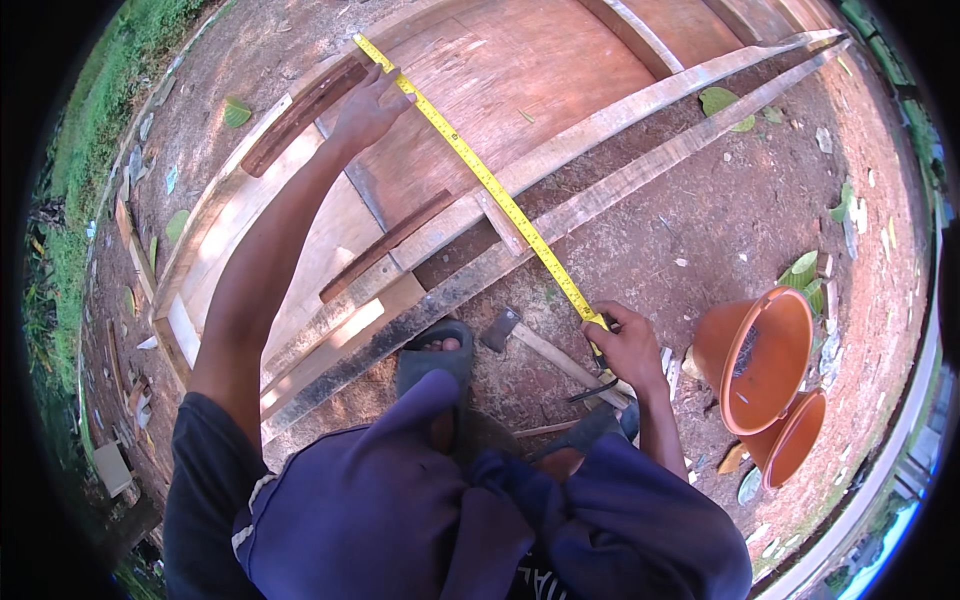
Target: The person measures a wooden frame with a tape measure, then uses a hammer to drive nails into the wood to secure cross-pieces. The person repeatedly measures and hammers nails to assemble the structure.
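A yellow tape measure blade is stretched slantwise across a wooden frame lined with reddish plywood panels. My left hand reaches over the frame to the far side and grips the blade close to its far end, fingers at its edges. Low on the right, my right hand is closed round the tape measure's case, which my fingers mostly hide. The blade passes over two long timber rails on the frame's near side. Under my right hand lies a hatchet with a wooden handle, on the ground between my feet.
Two orange buckets lean together at the right, one with small dark bits inside, perhaps nails. A sandalled foot is close to the near rail. Leaves and wood scraps litter the dirt. Grass borders the far left.
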### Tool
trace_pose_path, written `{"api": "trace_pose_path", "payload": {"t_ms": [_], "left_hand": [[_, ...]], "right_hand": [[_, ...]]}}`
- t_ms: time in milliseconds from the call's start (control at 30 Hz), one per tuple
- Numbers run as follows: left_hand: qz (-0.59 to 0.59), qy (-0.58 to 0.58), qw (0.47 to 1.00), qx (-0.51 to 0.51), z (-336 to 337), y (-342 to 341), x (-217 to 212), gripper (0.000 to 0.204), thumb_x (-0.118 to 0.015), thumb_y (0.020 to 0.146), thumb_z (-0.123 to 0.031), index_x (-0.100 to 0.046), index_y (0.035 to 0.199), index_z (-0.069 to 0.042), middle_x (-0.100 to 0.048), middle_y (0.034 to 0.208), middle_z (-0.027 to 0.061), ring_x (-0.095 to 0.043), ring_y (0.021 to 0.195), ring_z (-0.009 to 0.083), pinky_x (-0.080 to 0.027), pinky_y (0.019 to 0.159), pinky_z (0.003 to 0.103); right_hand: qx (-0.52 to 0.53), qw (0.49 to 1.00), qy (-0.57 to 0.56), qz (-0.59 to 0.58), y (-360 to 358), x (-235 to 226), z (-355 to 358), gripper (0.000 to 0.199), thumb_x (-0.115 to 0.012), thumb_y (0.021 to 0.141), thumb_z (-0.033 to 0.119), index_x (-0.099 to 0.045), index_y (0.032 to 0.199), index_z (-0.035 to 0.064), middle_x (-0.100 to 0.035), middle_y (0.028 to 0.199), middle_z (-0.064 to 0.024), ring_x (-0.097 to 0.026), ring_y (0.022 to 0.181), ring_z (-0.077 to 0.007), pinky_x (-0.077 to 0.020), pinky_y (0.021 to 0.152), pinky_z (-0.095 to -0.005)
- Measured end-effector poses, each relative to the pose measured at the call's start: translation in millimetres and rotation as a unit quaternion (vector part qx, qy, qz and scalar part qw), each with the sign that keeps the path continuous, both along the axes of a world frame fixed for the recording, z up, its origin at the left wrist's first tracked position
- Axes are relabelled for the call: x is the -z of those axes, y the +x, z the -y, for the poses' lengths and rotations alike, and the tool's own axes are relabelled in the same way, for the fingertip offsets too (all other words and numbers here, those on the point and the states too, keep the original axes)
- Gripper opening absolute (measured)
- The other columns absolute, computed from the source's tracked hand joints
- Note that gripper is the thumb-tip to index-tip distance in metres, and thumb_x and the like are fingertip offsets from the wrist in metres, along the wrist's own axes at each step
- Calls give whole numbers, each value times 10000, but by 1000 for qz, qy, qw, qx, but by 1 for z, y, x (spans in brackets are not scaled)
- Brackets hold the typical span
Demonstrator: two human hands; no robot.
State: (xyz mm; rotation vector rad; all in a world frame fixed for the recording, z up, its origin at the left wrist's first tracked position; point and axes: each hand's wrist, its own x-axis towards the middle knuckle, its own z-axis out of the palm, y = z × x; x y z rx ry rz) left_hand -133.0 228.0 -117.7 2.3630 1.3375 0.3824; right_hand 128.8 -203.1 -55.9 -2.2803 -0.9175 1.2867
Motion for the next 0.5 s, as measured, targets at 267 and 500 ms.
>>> {"api": "trace_pose_path", "payload": {"t_ms": [267,500], "left_hand": [[-27,-11,1000,0,-10,-4,10,785,-607,950,-647,-437,1583,-217,-255,1702,143,-294,1541,384,-287,1249,469],[-17,18,1000,3,-12,-5,4,752,-610,965,-607,-469,1558,-166,-360,1650,172,-370,1503,388,-331,1223,454]], "right_hand": [[-11,999,-1,43,4,8,-2,438,-741,842,342,-729,1202,93,-727,916,-218,-720,881,-342,-540,817,-420],[0,999,5,51,2,13,-3,414,-749,844,318,-730,1184,83,-719,858,-204,-723,806,-319,-541,768,-418]]}}
